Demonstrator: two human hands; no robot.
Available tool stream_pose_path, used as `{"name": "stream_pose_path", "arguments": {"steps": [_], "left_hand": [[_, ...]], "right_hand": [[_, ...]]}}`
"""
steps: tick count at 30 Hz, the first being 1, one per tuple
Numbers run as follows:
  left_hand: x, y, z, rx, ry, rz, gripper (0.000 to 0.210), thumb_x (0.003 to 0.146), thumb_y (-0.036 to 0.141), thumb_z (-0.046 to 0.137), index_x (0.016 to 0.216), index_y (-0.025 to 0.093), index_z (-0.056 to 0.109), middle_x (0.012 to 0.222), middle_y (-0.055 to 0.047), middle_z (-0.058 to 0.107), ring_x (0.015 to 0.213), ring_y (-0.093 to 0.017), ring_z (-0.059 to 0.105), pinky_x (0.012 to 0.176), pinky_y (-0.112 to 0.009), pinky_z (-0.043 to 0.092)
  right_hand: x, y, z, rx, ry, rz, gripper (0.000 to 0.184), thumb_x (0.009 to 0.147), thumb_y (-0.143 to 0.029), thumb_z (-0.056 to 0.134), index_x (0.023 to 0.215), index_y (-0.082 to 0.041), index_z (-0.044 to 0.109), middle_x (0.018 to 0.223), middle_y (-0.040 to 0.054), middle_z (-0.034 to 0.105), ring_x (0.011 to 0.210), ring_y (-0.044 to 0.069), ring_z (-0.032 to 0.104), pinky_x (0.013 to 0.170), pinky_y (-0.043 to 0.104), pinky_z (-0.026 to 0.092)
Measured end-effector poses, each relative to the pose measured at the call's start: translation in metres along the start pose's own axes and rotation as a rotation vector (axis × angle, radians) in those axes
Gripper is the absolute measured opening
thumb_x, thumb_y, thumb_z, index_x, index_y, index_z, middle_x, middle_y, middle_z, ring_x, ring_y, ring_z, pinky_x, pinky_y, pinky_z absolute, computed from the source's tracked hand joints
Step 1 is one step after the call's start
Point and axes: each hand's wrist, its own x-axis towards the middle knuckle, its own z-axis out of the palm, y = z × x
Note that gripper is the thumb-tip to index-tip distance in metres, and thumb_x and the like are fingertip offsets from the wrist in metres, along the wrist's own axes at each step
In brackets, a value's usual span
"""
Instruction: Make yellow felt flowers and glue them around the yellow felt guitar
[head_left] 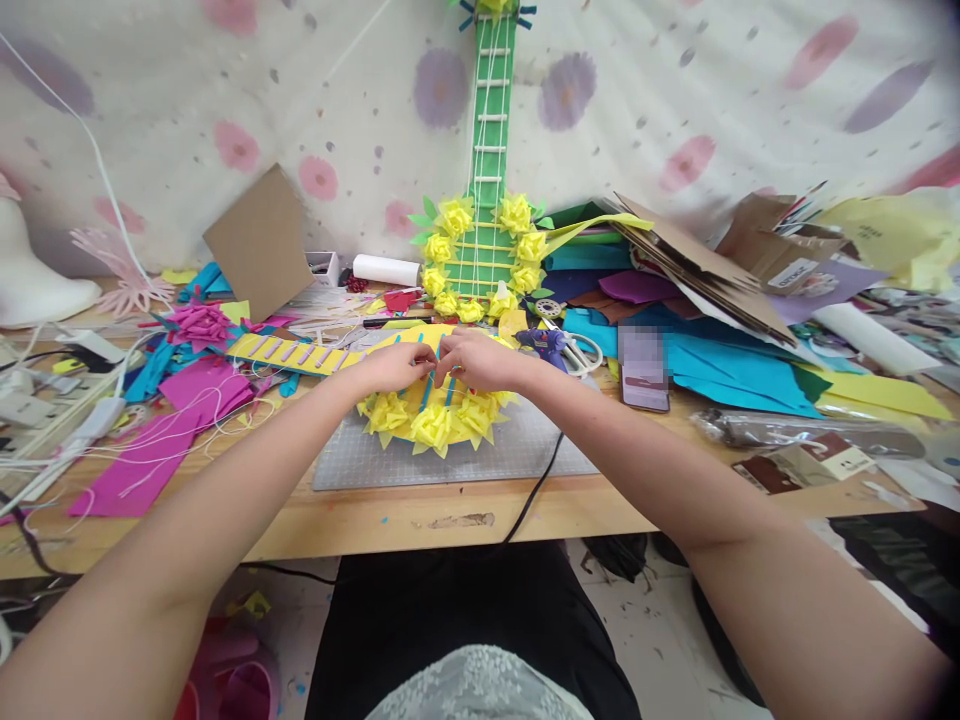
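Observation:
A yellow craft guitar (296,355) lies flat on the grey cutting mat (555,440). Its neck points left, with mauve bars across it. Yellow paper flowers (433,428) ring the near edge of its body, and blue strips (435,393) run over the face. My left hand (405,366) rests over the middle of the body, fingers curled and pinched. Close beside it, my right hand (474,360) bends over the same spot with thumb and fingers together. Whatever is between the fingertips is too small to make out.
Behind stands a green craft guitar (491,180) with yellow flowers. A blue glue gun (544,345), scissors (583,352) and a phone (643,368) lie to the right, near blue paper sheets (735,370). White cords (187,430) and magenta paper (142,460) cover the left side.

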Motion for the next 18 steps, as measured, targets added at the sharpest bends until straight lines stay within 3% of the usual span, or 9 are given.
{"name": "stream_pose_path", "arguments": {"steps": [7, 12, 18], "left_hand": [[0.01, -0.013, 0.007, -0.173, 0.049, 0.005, 0.028, 0.077, 0.028, 0.037, 0.091, 0.017, 0.059, 0.094, -0.004, 0.065, 0.084, -0.017, 0.058, 0.074, -0.027, 0.044], [0.008, -0.013, 0.005, -0.295, 0.096, -0.006, 0.028, 0.075, 0.025, 0.039, 0.094, 0.016, 0.058, 0.085, -0.004, 0.063, 0.076, -0.016, 0.057, 0.069, -0.027, 0.044], [0.006, -0.01, -0.001, -0.29, 0.108, 0.019, 0.027, 0.074, 0.024, 0.04, 0.093, 0.016, 0.058, 0.079, -0.003, 0.061, 0.072, -0.014, 0.055, 0.066, -0.026, 0.043]], "right_hand": [[0.011, -0.005, -0.002, -0.099, -0.088, -0.074, 0.036, 0.071, -0.004, 0.048, 0.091, -0.023, 0.072, 0.094, 0.0069, 0.065, 0.087, 0.021, 0.043, 0.071, 0.032, 0.029], [0.012, -0.007, 0.003, -0.077, -0.052, -0.038, 0.039, 0.074, -0.005, 0.044, 0.098, -0.022, 0.07, 0.085, 0.0083, 0.064, 0.083, 0.02, 0.045, 0.07, 0.032, 0.029], [0.013, -0.002, 0.004, 0.043, -0.002, 0.004, 0.043, 0.07, -0.002, 0.044, 0.096, -0.023, 0.07, 0.082, 0.0069, 0.061, 0.082, 0.018, 0.047, 0.071, 0.029, 0.033]]}}
